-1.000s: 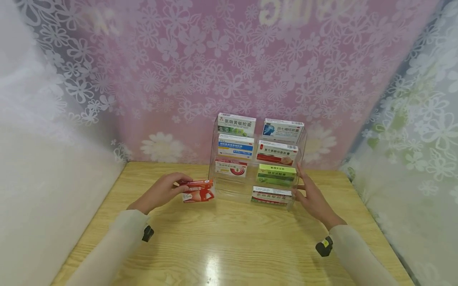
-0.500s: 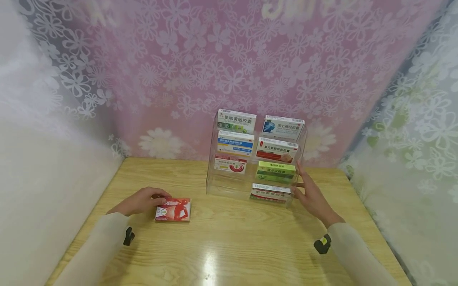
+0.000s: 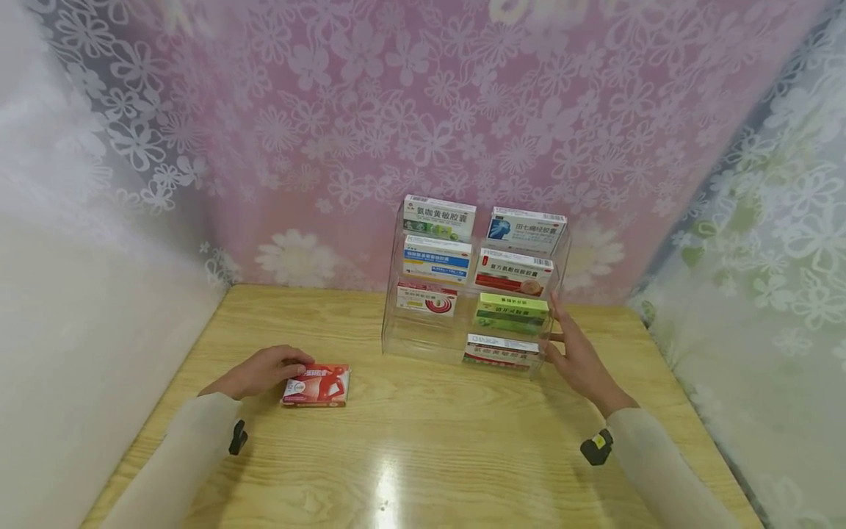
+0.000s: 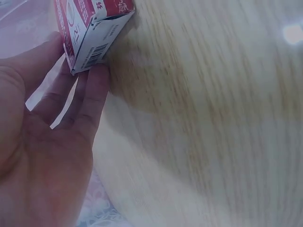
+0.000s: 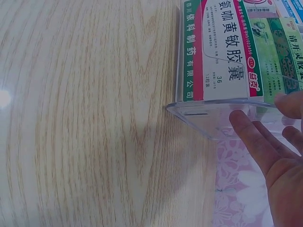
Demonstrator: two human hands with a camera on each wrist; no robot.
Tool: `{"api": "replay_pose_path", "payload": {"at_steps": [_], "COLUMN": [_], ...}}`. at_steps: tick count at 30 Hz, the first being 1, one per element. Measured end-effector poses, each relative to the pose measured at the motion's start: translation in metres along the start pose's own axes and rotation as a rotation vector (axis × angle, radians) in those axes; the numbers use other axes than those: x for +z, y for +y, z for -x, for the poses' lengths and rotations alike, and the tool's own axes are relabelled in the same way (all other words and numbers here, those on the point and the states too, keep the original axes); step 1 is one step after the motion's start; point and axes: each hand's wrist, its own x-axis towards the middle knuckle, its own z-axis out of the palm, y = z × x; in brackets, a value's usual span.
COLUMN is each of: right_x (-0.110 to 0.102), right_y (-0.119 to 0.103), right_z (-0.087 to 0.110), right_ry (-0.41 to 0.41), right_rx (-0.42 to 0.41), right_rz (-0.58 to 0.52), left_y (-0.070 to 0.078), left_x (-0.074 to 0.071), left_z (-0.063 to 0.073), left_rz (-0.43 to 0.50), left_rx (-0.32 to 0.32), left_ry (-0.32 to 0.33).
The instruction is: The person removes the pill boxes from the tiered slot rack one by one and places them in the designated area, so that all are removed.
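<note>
My left hand [image 3: 261, 371] holds a red and white medicine box [image 3: 317, 386] at its left end, low over the left part of the table. In the left wrist view, the thumb lies along one edge of the box [image 4: 97, 42] and fingertips meet its barcode end. A clear plastic display rack [image 3: 419, 342] stands at the centre back, carrying several medicine boxes in two columns. Its bottom left slot has no box. My right hand [image 3: 581, 360] rests against the rack's right side, fingers fairly straight on the clear side wall [image 5: 208, 118].
The rack's lowest right box [image 3: 501, 353] is white, red and green, below a green box [image 3: 512, 314]. A pink flowered backdrop [image 3: 344, 147] rises behind the wooden table [image 3: 423, 455]. Pale flowered sheets flank both sides.
My left hand has carried the red medicine box from beside the rack leftward and down toward me. In the last half second it barely moves. My right hand stays at the rack's side.
</note>
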Motion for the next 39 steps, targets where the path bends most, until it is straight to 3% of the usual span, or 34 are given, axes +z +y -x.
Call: {"api": "replay_pose_path", "payload": {"at_steps": [7,23,26,29,34,39], "right_x": [-0.001,-0.001,-0.001,-0.001,-0.001,0.000], "right_y": [0.000,-0.002,-0.004,-0.005,-0.004,-0.004], "right_z": [-0.001,-0.002,-0.001,0.000,0.001,0.000], "right_ry": [-0.015,-0.013,-0.018,-0.023,-0.024,-0.027], "right_rx": [0.028,0.031,0.032,0.037,0.048,0.057], "right_rz": [-0.001,-0.012,-0.014,-0.021,-0.018,-0.015], "left_y": [0.005,0.008,0.007,0.012,0.041,0.081], "left_x": [0.004,0.006,0.005,0.006,0.010,0.021], "left_z": [0.002,0.001,-0.001,-0.007,-0.018,-0.031], "left_rz": [0.056,0.046,0.050,0.035,-0.023,-0.028], "left_rx": [-0.028,-0.006,-0.012,-0.010,0.076,0.169], "left_ry": [-0.001,0.001,0.029,0.105,0.240,0.290]}}
